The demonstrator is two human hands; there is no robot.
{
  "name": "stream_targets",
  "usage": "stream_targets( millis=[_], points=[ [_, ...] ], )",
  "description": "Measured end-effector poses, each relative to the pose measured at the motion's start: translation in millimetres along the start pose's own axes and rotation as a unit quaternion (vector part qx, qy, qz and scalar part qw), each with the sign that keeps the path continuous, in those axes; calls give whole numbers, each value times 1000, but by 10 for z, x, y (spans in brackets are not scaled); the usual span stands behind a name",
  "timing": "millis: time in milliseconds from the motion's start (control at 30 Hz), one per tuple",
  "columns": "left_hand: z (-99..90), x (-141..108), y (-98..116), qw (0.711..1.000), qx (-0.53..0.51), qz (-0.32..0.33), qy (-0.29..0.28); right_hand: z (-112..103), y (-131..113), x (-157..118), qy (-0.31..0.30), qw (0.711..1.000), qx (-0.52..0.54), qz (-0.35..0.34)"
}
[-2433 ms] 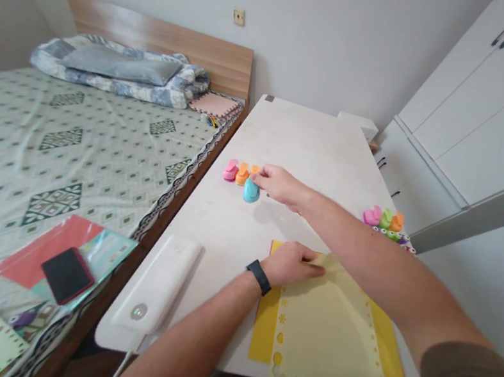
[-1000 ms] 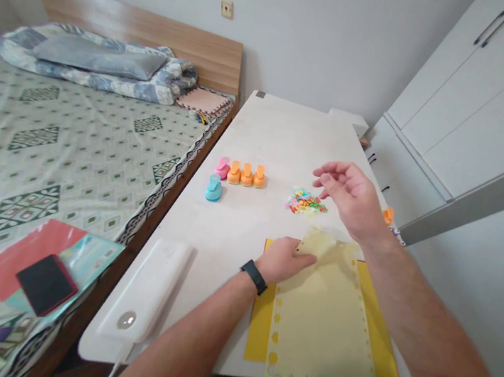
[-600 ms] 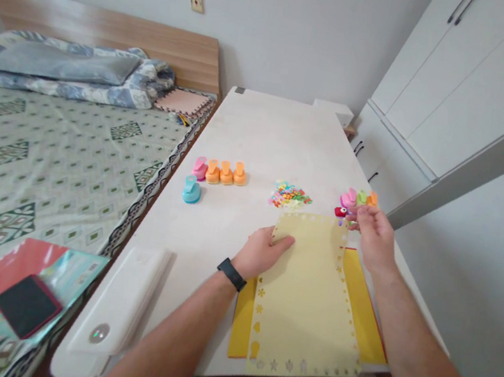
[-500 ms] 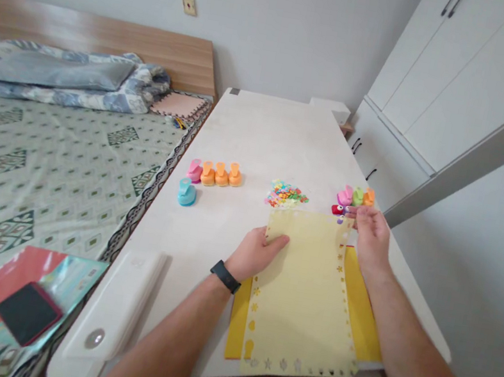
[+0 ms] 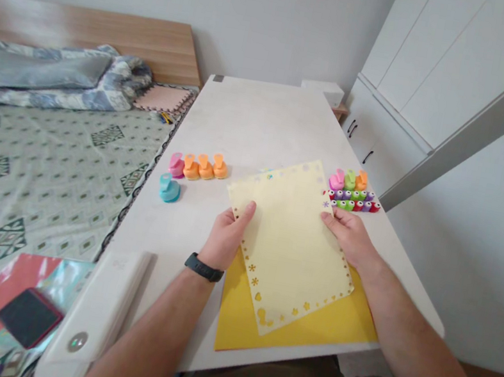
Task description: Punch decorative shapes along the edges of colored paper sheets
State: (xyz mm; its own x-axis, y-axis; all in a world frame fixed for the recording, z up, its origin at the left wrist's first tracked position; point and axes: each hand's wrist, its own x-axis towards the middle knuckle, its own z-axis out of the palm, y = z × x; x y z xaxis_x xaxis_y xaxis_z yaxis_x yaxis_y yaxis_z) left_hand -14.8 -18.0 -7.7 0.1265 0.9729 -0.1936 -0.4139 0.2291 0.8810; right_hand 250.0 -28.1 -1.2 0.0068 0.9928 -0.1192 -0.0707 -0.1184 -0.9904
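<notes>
A pale yellow sheet of paper (image 5: 291, 241) is held up at a tilt between my two hands. Shapes such as flowers, dots and a footprint are punched along its edges. My left hand (image 5: 231, 231) pinches its left edge, thumb on top. On the right edge, my right hand (image 5: 346, 231) grips the sheet with the thumb in front. Below it lies a darker yellow sheet (image 5: 235, 322) at the table's front edge. Just beyond my right hand stand rows of small craft punches (image 5: 357, 200) in red, green and purple. The paper hides most of the pile of coloured cut-outs.
Larger craft punches stand on the white table (image 5: 255, 117): several pink and orange punches (image 5: 205, 168), a blue punch (image 5: 169, 188), and another group (image 5: 349, 179) at the right. A long white device (image 5: 102, 305) lies front left. A phone (image 5: 29, 317) rests on the bed beside the table.
The pale sheet has been lifted and turned anticlockwise, its far edge now over the cut-outs. My right hand has come down from the small punches onto the sheet's right edge.
</notes>
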Motion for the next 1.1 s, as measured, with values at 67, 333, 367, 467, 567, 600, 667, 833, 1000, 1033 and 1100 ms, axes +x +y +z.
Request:
stream_targets(
  millis=[67, 333, 367, 467, 567, 600, 667, 833, 1000, 1033, 1100],
  points=[
    [9, 6, 5, 1000, -22, -12, -14, -2, 2, 15, 19, 1000, 21, -9],
    [21, 20, 27, 996, -42, -64, -44, -3, -2, 59, 91, 993, 59, -43],
    [24, 17, 28, 996, -40, -66, -47, 0, 0, 61, 92, 993, 58, -44],
    [39, 0, 29, 995, -42, -70, -56, 13, 9, 66, 101, 992, 58, -43],
    [42, -16, 30, 994, -46, -74, -62, 27, 16, 66, 104, 992, 63, -40],
    [39, -19, 30, 994, -48, -76, -64, 30, 18, 64, 103, 992, 65, -39],
    [26, -20, 31, 993, -53, -82, -69, 32, 18, 58, 99, 992, 68, -40],
    [7, -14, 27, 991, -46, -98, -75, 27, 22, 53, 100, 991, 76, -40],
    [43, -41, 24, 992, -38, -94, -72, 29, 31, 74, 115, 989, 82, -45],
    [51, -51, 24, 993, -35, -92, -69, 28, 33, 80, 119, 989, 81, -47],
    [64, -75, 23, 994, -27, -89, -64, 26, 36, 91, 125, 988, 77, -50]
  ],
)
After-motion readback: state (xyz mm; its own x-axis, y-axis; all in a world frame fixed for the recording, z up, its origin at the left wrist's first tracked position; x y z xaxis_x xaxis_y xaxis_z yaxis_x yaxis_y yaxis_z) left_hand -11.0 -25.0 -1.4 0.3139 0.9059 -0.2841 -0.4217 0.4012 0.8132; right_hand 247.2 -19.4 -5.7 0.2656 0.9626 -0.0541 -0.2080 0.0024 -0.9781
